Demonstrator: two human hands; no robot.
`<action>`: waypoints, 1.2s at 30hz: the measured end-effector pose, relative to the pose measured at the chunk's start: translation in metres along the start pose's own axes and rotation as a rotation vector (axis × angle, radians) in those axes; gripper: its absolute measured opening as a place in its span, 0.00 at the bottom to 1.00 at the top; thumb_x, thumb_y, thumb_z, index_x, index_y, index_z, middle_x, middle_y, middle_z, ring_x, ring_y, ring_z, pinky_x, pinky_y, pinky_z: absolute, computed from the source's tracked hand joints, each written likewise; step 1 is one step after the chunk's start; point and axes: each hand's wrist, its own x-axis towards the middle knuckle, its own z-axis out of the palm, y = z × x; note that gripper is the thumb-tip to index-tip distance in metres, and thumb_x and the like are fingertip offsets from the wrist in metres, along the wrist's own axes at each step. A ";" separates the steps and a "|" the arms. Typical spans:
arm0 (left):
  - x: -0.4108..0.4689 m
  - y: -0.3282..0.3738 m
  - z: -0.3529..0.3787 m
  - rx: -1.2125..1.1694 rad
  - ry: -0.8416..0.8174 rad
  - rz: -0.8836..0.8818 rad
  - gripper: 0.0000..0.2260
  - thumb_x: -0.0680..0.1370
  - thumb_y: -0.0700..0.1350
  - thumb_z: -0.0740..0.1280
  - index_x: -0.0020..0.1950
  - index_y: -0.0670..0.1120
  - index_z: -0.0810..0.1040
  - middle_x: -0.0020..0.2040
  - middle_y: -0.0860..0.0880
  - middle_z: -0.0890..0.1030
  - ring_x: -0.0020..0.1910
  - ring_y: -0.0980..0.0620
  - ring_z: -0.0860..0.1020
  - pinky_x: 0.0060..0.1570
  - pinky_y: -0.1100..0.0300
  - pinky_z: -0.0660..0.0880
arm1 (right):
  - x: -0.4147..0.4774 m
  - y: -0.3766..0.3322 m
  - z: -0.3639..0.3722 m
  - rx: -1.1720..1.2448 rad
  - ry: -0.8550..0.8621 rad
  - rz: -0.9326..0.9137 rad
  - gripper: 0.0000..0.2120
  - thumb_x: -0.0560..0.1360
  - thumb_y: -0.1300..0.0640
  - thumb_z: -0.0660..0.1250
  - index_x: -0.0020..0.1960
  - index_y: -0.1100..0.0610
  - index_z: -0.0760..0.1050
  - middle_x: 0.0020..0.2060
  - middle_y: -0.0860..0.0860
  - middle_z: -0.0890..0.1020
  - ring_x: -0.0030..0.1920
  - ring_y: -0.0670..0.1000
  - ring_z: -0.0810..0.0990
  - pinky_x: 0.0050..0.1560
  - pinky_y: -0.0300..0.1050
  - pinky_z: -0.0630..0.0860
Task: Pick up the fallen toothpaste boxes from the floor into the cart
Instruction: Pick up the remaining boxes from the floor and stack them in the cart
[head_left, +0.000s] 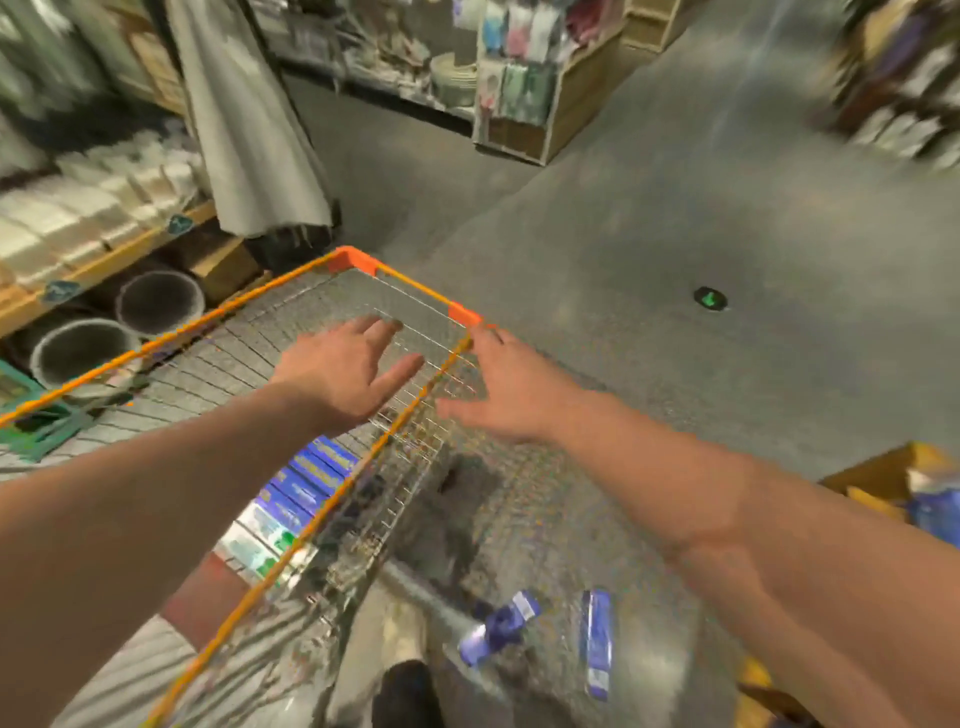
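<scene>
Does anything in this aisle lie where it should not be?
Yes. A blue toothpaste box and a second blue box lie on the floor beside the cart, at different angles, as if dropped. The other boxes sit in a row inside it. The left hand and right hand hold nothing.

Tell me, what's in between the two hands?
The cart's orange rim runs between the left hand and the right hand, as the head view shows.
</scene>
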 end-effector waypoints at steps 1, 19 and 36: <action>-0.010 0.018 -0.005 -0.010 0.008 0.016 0.34 0.79 0.71 0.46 0.76 0.52 0.66 0.75 0.49 0.70 0.71 0.43 0.72 0.62 0.44 0.73 | -0.023 0.007 -0.010 0.003 0.023 -0.003 0.49 0.73 0.39 0.73 0.80 0.61 0.51 0.74 0.62 0.66 0.74 0.60 0.66 0.72 0.48 0.63; -0.056 0.203 0.164 -0.069 -0.275 0.397 0.33 0.79 0.70 0.51 0.75 0.50 0.65 0.73 0.46 0.72 0.66 0.42 0.75 0.57 0.44 0.76 | -0.213 0.186 0.095 0.108 0.011 0.489 0.44 0.75 0.37 0.69 0.80 0.59 0.55 0.73 0.60 0.69 0.72 0.60 0.69 0.71 0.51 0.67; -0.082 0.184 0.618 -0.007 -0.524 0.198 0.32 0.76 0.66 0.64 0.74 0.50 0.66 0.72 0.44 0.72 0.66 0.40 0.75 0.57 0.45 0.73 | -0.155 0.381 0.509 0.241 -0.161 0.599 0.34 0.77 0.39 0.68 0.74 0.58 0.63 0.69 0.58 0.71 0.68 0.59 0.71 0.63 0.45 0.67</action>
